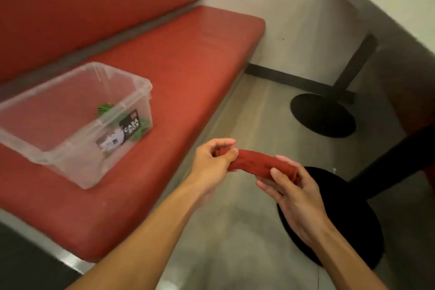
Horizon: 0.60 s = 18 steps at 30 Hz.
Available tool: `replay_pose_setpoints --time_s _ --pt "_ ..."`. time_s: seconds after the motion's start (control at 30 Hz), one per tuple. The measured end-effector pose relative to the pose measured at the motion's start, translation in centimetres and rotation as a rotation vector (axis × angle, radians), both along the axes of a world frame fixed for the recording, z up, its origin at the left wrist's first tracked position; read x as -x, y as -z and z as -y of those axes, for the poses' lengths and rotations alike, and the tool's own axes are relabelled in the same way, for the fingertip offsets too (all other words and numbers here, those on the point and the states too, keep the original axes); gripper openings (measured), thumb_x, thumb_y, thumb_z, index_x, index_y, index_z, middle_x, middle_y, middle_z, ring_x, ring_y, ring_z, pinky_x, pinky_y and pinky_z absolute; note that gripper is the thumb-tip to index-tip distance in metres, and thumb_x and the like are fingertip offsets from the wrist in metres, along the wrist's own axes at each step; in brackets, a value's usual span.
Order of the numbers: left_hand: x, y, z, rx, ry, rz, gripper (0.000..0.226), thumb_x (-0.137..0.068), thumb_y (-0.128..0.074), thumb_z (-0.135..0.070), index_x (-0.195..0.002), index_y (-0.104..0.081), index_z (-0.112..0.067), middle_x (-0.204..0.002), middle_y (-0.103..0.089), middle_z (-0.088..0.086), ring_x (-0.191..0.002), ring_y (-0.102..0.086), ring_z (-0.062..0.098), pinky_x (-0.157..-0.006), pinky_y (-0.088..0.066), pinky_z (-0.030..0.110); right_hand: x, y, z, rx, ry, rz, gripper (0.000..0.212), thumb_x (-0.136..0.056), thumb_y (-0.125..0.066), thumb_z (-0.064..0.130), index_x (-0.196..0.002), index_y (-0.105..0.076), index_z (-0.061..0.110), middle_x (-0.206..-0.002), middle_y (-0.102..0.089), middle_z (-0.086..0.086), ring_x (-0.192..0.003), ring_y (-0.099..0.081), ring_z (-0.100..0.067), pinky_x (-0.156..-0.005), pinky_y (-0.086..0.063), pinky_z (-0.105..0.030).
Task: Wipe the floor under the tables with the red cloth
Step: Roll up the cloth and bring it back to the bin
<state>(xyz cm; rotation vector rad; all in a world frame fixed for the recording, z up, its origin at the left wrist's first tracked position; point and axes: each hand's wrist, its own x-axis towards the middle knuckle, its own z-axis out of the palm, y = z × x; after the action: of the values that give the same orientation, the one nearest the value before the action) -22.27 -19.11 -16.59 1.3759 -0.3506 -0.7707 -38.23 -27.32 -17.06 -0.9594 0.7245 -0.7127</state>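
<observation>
A red cloth [261,163], rolled into a short tube, is held in the air above the grey floor [235,231]. My left hand [213,162] pinches its left end with thumb and fingers. Its right end rests in my right hand [292,192], whose fingers curl around it. Both forearms reach in from the bottom of the view. On the right, two tables stand on black posts with round black bases [322,114] [348,231]; only the edge of the far tabletop [388,7] shows.
A red padded bench [179,73] with a red backrest runs along the left. A clear plastic box [70,139] holding green cloth stands on it. A white wall [294,30] with a dark skirting closes the far end.
</observation>
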Motion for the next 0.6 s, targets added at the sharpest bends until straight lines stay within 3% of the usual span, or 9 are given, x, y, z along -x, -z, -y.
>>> replay_pose_setpoints --time_s 0.07,0.13,0.27,0.37,0.43,0.5,0.6 --pt "-1.3 -2.9 -1.2 -0.051 -0.017 0.161 0.022 -0.085 -0.068 0.002 -0.098 -0.068 -0.016 -0.093 -0.067 0.003 -0.069 -0.064 0.0 -0.061 -0.052 0.017 -1.3 -3.0 -1.5 -0.016 -0.001 -0.004 0.034 -0.085 -0.064 0.007 -0.119 -0.059 0.004 -0.116 -0.063 -0.024 -0.097 -0.068 -0.042 -0.08 -0.059 -0.04" --pt "-3.2 -6.1 -2.9 -0.103 -0.034 0.254 0.029 -0.081 -0.072 0.0 -0.095 -0.068 -0.025 -0.096 -0.07 0.0 -0.079 -0.066 0.006 -0.071 -0.054 0.021 -2.8 -6.4 -3.3 -0.03 -0.006 -0.016 0.031 -0.087 -0.064 0.01 -0.116 -0.06 0.003 -0.117 -0.063 -0.024 -0.099 -0.068 -0.041 -0.08 -0.059 -0.042" --pt "-6.7 -12.1 -7.5 -0.194 -0.093 0.263 0.029 -0.079 -0.073 -0.001 -0.088 -0.07 -0.029 -0.096 -0.072 -0.005 -0.088 -0.067 0.012 -0.085 -0.055 0.032 -6.3 -13.1 -7.6 -0.037 -0.058 -0.087 0.04 -0.076 -0.071 0.02 -0.11 -0.062 0.002 -0.111 -0.065 -0.024 -0.097 -0.069 -0.038 -0.081 -0.059 -0.044" --pt "-9.1 -15.9 -10.8 -0.217 -0.151 0.222 0.029 -0.083 -0.069 0.002 -0.086 -0.07 -0.027 -0.096 -0.071 -0.003 -0.09 -0.065 0.01 -0.084 -0.051 0.024 -9.1 -17.2 -10.0 0.009 -0.111 -0.173 0.026 -0.081 -0.071 0.012 -0.105 -0.065 0.005 -0.109 -0.065 -0.02 -0.099 -0.069 -0.03 -0.077 -0.06 -0.041" --pt "-10.8 -18.0 -12.7 -0.264 -0.179 0.231 0.031 -0.082 -0.067 0.008 -0.089 -0.07 -0.021 -0.097 -0.069 -0.002 -0.089 -0.064 0.008 -0.077 -0.048 0.012 -11.1 -19.2 -11.2 0.065 -0.164 -0.257 0.016 -0.086 -0.068 0.003 -0.101 -0.068 0.01 -0.102 -0.067 -0.012 -0.09 -0.07 -0.017 -0.074 -0.061 -0.037" --pt "-12.3 -19.5 -14.4 -0.331 -0.161 0.255 0.032 -0.08 -0.066 0.014 -0.097 -0.069 -0.014 -0.097 -0.067 -0.003 -0.086 -0.062 0.002 -0.072 -0.047 0.006 -13.1 -20.4 -12.1 0.125 -0.217 -0.354 0.018 -0.086 -0.068 0.0 -0.095 -0.07 0.016 -0.093 -0.067 -0.002 -0.077 -0.067 -0.008 -0.072 -0.061 -0.034" --pt "-14.9 -21.2 -16.8 -0.419 -0.117 0.266 0.036 -0.078 -0.068 0.014 -0.093 -0.069 -0.019 -0.098 -0.067 -0.001 -0.081 -0.065 0.005 -0.066 -0.049 0.007 -16.2 -21.8 -13.4 0.207 -0.268 -0.447 0.022 -0.084 -0.07 -0.001 -0.091 -0.072 0.02 -0.088 -0.067 0.003 -0.07 -0.063 -0.007 -0.071 -0.058 -0.034"
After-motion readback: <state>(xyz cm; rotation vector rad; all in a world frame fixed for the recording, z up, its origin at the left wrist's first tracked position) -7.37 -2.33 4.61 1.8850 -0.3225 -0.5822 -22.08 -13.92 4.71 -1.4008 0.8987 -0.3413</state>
